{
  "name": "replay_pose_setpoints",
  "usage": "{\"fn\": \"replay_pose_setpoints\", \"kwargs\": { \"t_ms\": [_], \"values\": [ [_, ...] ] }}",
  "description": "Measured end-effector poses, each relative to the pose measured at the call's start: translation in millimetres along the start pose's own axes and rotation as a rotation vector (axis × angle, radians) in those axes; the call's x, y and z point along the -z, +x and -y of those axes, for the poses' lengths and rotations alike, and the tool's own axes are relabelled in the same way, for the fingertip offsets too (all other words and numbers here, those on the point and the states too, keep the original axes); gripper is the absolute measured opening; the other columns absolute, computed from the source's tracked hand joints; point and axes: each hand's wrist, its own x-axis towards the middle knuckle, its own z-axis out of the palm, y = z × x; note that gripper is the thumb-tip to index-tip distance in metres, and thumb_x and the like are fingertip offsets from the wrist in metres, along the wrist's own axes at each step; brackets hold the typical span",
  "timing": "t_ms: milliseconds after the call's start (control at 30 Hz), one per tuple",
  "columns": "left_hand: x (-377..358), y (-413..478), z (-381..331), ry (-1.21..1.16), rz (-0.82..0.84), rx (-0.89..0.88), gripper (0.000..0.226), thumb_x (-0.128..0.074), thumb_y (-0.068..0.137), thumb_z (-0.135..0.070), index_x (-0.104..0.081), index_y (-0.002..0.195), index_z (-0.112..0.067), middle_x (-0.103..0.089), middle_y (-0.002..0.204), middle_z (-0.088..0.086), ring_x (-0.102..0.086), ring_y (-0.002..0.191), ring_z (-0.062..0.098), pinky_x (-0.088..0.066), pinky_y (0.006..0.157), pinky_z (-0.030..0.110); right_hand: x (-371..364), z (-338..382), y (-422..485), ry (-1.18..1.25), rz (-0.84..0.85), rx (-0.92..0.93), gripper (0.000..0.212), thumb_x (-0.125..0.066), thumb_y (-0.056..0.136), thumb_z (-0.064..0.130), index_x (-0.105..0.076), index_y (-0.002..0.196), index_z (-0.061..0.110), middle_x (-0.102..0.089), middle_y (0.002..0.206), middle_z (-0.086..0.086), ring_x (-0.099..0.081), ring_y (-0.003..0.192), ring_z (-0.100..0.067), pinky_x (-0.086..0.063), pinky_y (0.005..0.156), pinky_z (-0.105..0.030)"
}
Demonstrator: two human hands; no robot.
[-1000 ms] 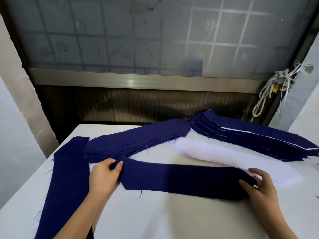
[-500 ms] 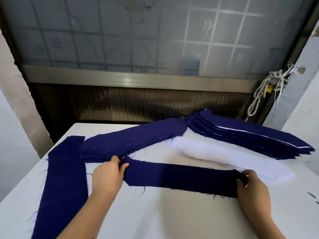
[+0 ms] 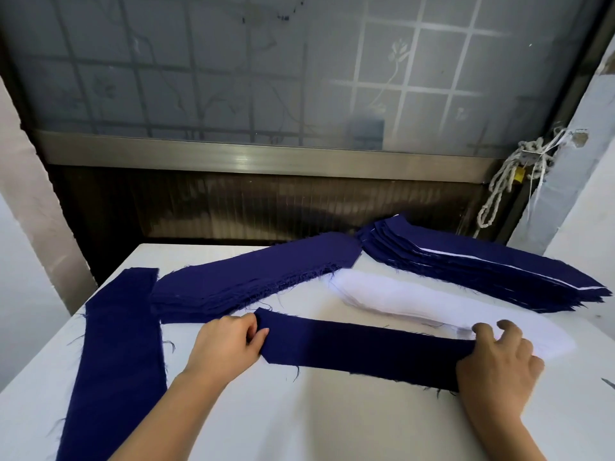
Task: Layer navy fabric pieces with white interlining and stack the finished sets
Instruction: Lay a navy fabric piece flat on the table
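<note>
Navy strip (image 3: 359, 351) lies stretched flat on the counter (image 3: 299, 424), just in front of the white interlining (image 3: 399, 297), its right end overlapping the interlining's near tip. Left hand (image 3: 226, 347): fingers curled, pinching the strip's pointed left end. Right hand (image 3: 499, 364): curled over the right end and gripping it, two fingers lifted off. Behind lie a pile of loose navy pieces (image 3: 253, 281) and, further right, the finished stack (image 3: 482, 271) with thin white edges showing between its layers. Judgement: the strip is light, limp woven cloth, with raw edges fraying into threads; it would sag or fold if lifted from one end. Best held at both short ends under mild tension, as now, and kept low over the counter. The interlining looks thinner and may drag along with it.
</note>
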Motion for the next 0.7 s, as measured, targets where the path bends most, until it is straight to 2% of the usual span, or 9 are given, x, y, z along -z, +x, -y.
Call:
{"fn": "replay_pose_setpoints", "kwargs": {
  "t_ms": [67,133,233,333,400,467,567,700],
  "values": [
    [-1.1,3.2,-2.7,0.010,0.002,-0.003,0.039,-0.055,0.092,-0.052,-0.041,0.065,-0.028,-0.050,0.051,-0.011,-0.045,0.050,0.009,-0.027,0.048,0.023,-3.1,17.1,3.5,0.056,-0.032,0.082,0.041,-0.065,0.058,-0.014,-0.067,0.095,0.003,-0.057,0.111,-0.021,-0.050,0.091,-0.040,-0.031,0.079,-0.046],
    [-2.0,4.5,-3.4,-0.003,-0.006,0.017,0.042,-0.056,0.091,-0.054,-0.039,0.062,-0.029,-0.048,0.048,-0.011,-0.042,0.046,0.006,-0.024,0.046,0.020,-7.9,39.8,7.9,0.172,-0.009,0.178,0.029,-0.066,0.073,-0.007,-0.067,0.100,0.005,-0.059,0.109,-0.015,-0.053,0.093,-0.034,-0.037,0.083,-0.047],
    [-3.8,3.3,-0.9,-0.028,-0.013,0.043,0.045,-0.057,0.089,-0.058,-0.036,0.060,-0.031,-0.047,0.046,-0.011,-0.045,0.046,0.005,-0.025,0.045,0.020,-18.3,74.5,20.6,0.377,0.065,0.283,0.019,-0.059,0.089,0.003,-0.065,0.106,0.007,-0.060,0.107,-0.007,-0.055,0.097,-0.024,-0.045,0.086,-0.040],
    [-5.6,1.7,0.2,-0.025,-0.023,0.036,0.044,-0.056,0.090,-0.059,-0.039,0.060,-0.031,-0.048,0.047,-0.010,-0.048,0.047,0.008,-0.032,0.046,0.022,-35.0,103.7,38.3,0.484,0.173,0.303,0.019,-0.051,0.097,0.012,-0.062,0.112,0.008,-0.059,0.108,-0.004,-0.054,0.095,-0.020,-0.048,0.082,-0.034],
    [-6.5,1.5,-0.2,-0.008,-0.022,0.041,0.042,-0.054,0.091,-0.059,-0.042,0.062,-0.030,-0.050,0.048,-0.009,-0.049,0.049,0.009,-0.037,0.047,0.023,-48.9,114.7,46.9,0.479,0.301,0.318,0.020,-0.049,0.098,0.013,-0.060,0.114,0.007,-0.057,0.110,-0.005,-0.056,0.091,-0.022,-0.048,0.079,-0.033],
    [-7.9,1.1,-0.6,0.009,-0.024,0.044,0.042,-0.053,0.091,-0.057,-0.044,0.063,-0.028,-0.050,0.048,-0.008,-0.049,0.049,0.010,-0.036,0.047,0.024,-61.3,119.6,52.6,0.396,0.418,0.364,0.016,-0.050,0.096,0.009,-0.061,0.106,0.004,-0.055,0.107,-0.009,-0.058,0.087,-0.028,-0.046,0.076,-0.033],
    [-7.6,0.8,-1.0,0.026,-0.034,0.036,0.041,-0.055,0.091,-0.052,-0.044,0.062,-0.025,-0.048,0.047,-0.007,-0.047,0.047,0.011,-0.028,0.044,0.025,-65.9,125.1,62.3,0.241,0.497,0.379,0.012,-0.046,0.091,0.001,-0.057,0.095,0.002,-0.052,0.102,-0.012,-0.057,0.084,-0.033,-0.047,0.074,-0.036],
    [-5.5,2.2,-3.2,0.055,-0.025,0.034,0.041,-0.055,0.092,-0.049,-0.043,0.061,-0.025,-0.046,0.047,-0.007,-0.044,0.045,0.011,-0.025,0.043,0.025,-67.8,125.4,72.2,0.164,0.582,0.363,0.014,-0.045,0.089,-0.002,-0.054,0.099,0.001,-0.051,0.108,-0.014,-0.057,0.091,-0.033,-0.045,0.079,-0.034]
  ]
}}
